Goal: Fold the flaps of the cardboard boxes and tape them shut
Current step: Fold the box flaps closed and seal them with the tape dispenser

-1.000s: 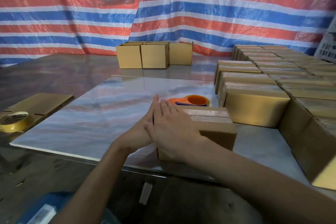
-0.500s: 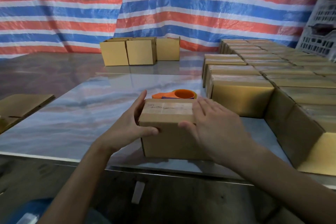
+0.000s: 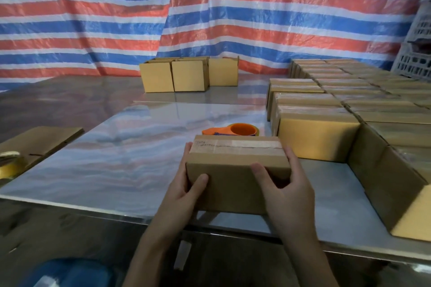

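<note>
Grip matters most at this step, I judge, since the cardboard box (image 3: 235, 163) already carries a tape strip (image 3: 240, 144) along its top seam and looks ready to be lifted away or turned over.

Far out at 9 o'clock from the box, a tape roll (image 3: 9, 163) lies at the worktop (image 3: 116, 165) edge, with flat cardboard (image 3: 42, 140) just beside it.

The left hand (image 3: 184, 190) clasps the box's left end, its fingers lying up that end wall and its thumb curled onto the near face. The box sits between both hands at the near rim of the worktop, top face up. An orange tape dispenser (image 3: 233, 129) lies just behind it at 12 o'clock, and open boxes (image 3: 186, 75) stand well beyond that.

The right hand (image 3: 284, 184) grips the right end in the same way, thumb pressed on the near face and fingers wrapped round the corner.

Even pressure from both ends should hold the walls square. Squeezing the near face too hard could bow the card and wrinkle the tape.

At 2 o'clock, sealed boxes (image 3: 314, 133) stand in rows. Any swing that way needs to clear the nearest one.
</note>
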